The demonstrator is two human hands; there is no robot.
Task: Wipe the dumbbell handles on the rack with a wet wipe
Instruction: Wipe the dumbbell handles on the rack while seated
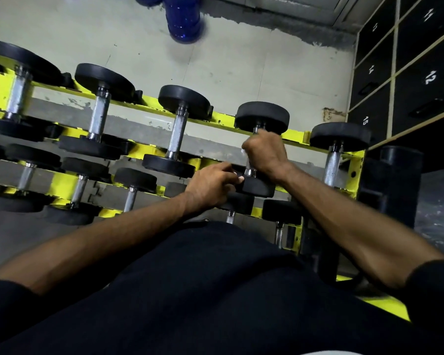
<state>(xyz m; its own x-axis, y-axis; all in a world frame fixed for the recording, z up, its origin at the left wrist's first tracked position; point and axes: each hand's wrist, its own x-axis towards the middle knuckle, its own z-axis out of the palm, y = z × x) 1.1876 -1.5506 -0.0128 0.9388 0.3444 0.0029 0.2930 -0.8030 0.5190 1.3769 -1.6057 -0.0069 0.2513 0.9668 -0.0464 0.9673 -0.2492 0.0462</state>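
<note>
Head cam: wipe [244, 152] inside R hand [265, 156] grip.

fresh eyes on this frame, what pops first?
The bright yellow rack with its rows of black dumbbells, running across the middle. Next, the right hand clenched around the handle of the fourth dumbbell on the top row, a bit of white wipe showing by the fingers, while the left hand steadies its near end. A blue jug stands on the floor at top.
</note>
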